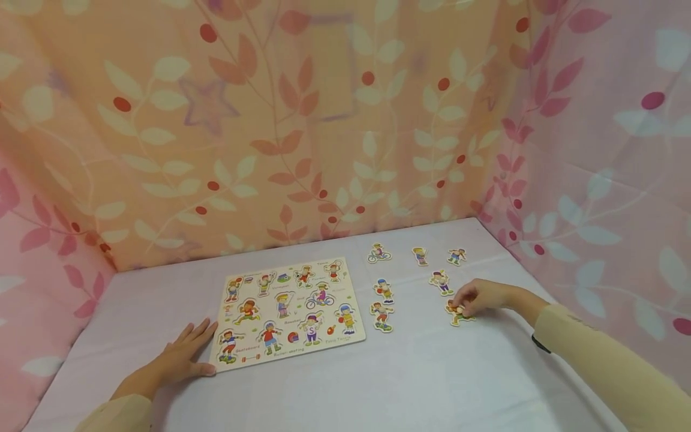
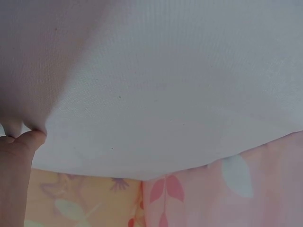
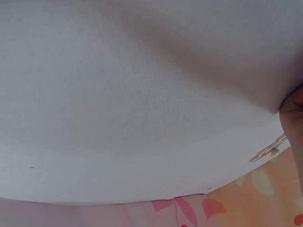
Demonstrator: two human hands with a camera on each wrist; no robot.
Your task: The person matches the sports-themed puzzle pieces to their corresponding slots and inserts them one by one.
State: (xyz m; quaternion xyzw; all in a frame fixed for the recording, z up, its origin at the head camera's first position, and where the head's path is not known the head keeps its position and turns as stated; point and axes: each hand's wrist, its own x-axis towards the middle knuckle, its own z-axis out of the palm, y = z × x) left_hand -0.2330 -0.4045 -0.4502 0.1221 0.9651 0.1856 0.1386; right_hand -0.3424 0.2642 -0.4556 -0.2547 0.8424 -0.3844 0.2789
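A wooden puzzle board (image 1: 268,307) printed with children doing sports lies left of middle in the head view. My left hand (image 1: 180,355) rests at its left side, fingers spread along the edge and thumb by the near corner. To the right, my right hand (image 1: 481,297) pinches a running-child puzzle piece (image 1: 459,316) at table level; its fingertips partly cover the piece. Just beyond is a puzzle piece of a child in a purple cap (image 1: 441,282). The left wrist view shows fingers (image 2: 23,142) at its left edge; in the right wrist view, part of the hand (image 3: 293,113) shows.
More loose pieces lie right of the board: a cyclist (image 1: 379,254), a golfer (image 1: 420,256), a skater (image 1: 456,257), a blue-capped child (image 1: 384,291) and a skateboarder (image 1: 382,317). Patterned curtains (image 1: 302,120) stand behind and beside the white-covered table (image 1: 410,384).
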